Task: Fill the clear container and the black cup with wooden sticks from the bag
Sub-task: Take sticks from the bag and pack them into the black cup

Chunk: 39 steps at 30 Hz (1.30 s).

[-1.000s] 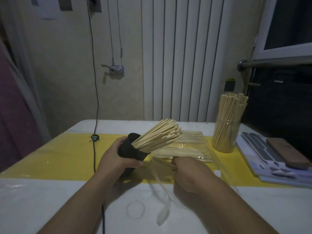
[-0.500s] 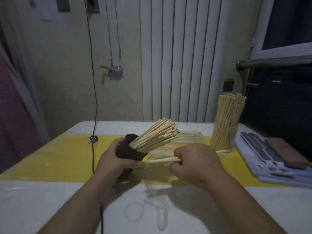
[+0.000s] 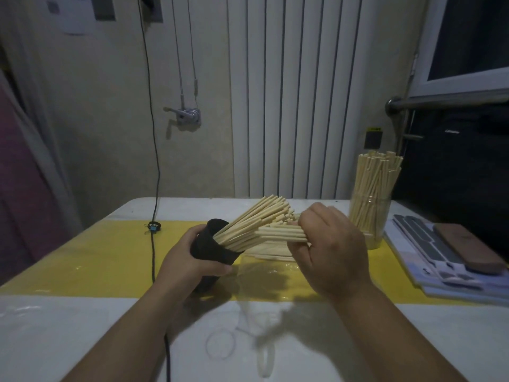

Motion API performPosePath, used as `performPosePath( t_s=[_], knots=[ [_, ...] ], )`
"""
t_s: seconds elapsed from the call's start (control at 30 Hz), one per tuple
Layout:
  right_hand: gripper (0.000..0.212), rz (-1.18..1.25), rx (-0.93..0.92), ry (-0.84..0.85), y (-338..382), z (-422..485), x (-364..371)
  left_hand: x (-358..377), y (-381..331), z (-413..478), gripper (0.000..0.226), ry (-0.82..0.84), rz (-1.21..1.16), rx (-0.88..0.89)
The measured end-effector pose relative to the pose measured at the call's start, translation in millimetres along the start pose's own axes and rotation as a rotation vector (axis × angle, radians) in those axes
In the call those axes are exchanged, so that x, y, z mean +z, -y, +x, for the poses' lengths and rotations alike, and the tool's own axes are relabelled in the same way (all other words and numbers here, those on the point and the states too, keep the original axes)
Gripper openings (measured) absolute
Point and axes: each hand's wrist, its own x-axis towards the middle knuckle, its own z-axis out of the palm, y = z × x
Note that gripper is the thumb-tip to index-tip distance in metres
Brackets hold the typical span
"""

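At the mouth of the black cup (image 3: pixel 212 248), the right hand (image 3: pixel 330 249) pinches a bundle of wooden sticks (image 3: pixel 278 234), just lifted from the bag (image 3: pixel 264 267). The left hand (image 3: pixel 187 260) grips it tilted (nearly full, I'd judge). The clear container (image 3: pixel 370 224) stands packed nearby.

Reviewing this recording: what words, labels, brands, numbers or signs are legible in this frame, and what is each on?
No text is legible in this frame.
Paper sheets pinned up top left: dark marks, too blurred to read.
Black tag with a yellow strip: too small to read.
Dark fabric item: pale logo-like mark, too blurred to read.
Printed sheets at right: dark shapes only, no readable words.
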Motion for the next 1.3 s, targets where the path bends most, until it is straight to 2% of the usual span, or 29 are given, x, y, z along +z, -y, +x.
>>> performPosePath(
  t_s=[0.3,0.4,0.53,0.67,0.83,1.0,1.3],
  knots=[
    [0.046,0.076,0.074,-0.114,1,-2,1,1,-2,-1,0.077,0.000,0.000,0.003],
    [0.043,0.196,0.152,-0.179,6,-3,-1,1,-1,-1,0.079,0.004,0.006,0.001],
    [0.023,0.343,0.287,-0.242,9,-2,-3,0,0,0,0.080,0.006,0.008,0.005],
    [0.024,0.578,0.527,-0.207,15,4,-7,1,-1,0,0.078,0.022,0.020,0.012],
    [0.024,0.787,0.692,-0.163,22,7,-10,2,-2,-2,0.077,0.041,0.035,0.018],
    [0.022,0.720,0.733,-0.039,17,6,-4,3,-3,-2,0.077,0.050,0.065,0.027],
    [0.026,0.708,0.834,0.026,6,2,7,3,-4,-3,0.077,0.065,0.116,0.051]
  ],
)
